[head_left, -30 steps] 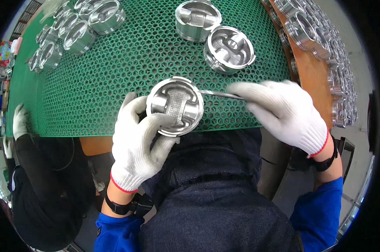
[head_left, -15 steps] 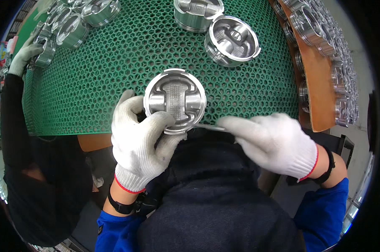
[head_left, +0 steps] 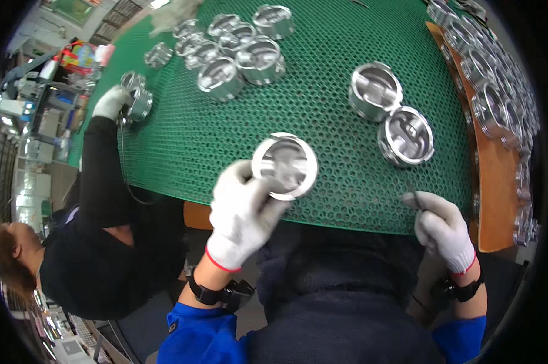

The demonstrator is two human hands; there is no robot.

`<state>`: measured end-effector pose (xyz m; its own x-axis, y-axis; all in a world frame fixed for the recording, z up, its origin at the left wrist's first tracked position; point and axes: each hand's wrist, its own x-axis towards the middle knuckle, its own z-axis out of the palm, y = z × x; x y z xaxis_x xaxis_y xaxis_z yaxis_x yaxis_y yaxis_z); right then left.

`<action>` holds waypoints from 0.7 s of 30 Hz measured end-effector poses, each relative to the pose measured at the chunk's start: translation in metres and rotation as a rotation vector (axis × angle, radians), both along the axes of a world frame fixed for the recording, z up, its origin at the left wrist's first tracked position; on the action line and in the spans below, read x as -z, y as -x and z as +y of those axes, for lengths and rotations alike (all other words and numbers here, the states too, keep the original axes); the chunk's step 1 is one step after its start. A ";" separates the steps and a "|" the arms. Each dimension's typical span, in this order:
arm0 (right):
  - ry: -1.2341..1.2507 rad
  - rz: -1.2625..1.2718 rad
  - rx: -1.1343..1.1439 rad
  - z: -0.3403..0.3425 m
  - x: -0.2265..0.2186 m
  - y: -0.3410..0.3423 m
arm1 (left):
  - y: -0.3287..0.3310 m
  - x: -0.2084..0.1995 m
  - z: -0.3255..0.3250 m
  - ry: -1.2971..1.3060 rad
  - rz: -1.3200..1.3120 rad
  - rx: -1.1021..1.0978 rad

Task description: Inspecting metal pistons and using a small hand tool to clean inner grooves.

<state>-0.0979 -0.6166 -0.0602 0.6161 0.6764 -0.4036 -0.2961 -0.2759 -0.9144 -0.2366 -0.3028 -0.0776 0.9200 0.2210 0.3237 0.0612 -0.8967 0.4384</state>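
Obs., head view. Left hand (head_left: 245, 213), in a white knit glove with a red cuff, is closed around a shiny round metal piston (head_left: 285, 166), fingers wrapped on its side wall from below and to the left. The piston is held at the near edge of the green perforated mat (head_left: 225, 139), hollow underside tilted up toward the camera, probably so the inner cavity can be looked into; whether its lower rim touches the mat I cannot tell.

Right hand (head_left: 442, 225), same kind of glove, sits at the mat's near right edge, well apart from the held piston. It is pinched narrow on a thin dark tool (head_left: 414, 193) whose tip pokes up past the fingers (too small to say what kind of tool).

Two more bright metal pistons, open side up, stand touching each other on the mat between the hands and further back: one (head_left: 375, 91) behind, one (head_left: 406, 135) nearer, just beyond the right hand. Placed within easy reach, it seems.

A cluster of similar pistons (head_left: 237, 51) lies at the far left of the mat. A row of pistons (head_left: 498, 91) runs along the brown board (head_left: 498, 182) at the right edge.

A co-worker in a black sleeve, at left, has a gloved hand (head_left: 111, 102) on another piston (head_left: 139, 104) at the mat's left edge.
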 end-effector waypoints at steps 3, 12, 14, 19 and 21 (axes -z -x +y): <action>0.076 0.034 0.043 -0.008 -0.002 -0.005 | 0.003 0.006 0.050 -0.086 -0.097 -0.227; 0.027 0.013 0.083 -0.009 0.002 -0.001 | -0.052 0.013 0.214 -0.293 -0.079 -0.579; -0.073 -0.003 0.096 -0.008 0.007 0.000 | -0.072 -0.007 0.180 -0.300 -0.255 -0.396; -0.114 0.063 0.143 -0.007 0.005 -0.001 | -0.101 -0.042 0.012 -0.344 -0.151 0.297; -0.134 0.044 0.138 -0.007 0.004 -0.001 | -0.126 -0.038 -0.022 -0.508 -0.227 0.511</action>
<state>-0.0972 -0.6234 -0.0642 0.6901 0.6365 -0.3444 -0.3634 -0.1068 -0.9255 -0.1101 -0.3252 -0.0398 0.7664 -0.4421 0.4660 -0.4588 -0.8845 -0.0845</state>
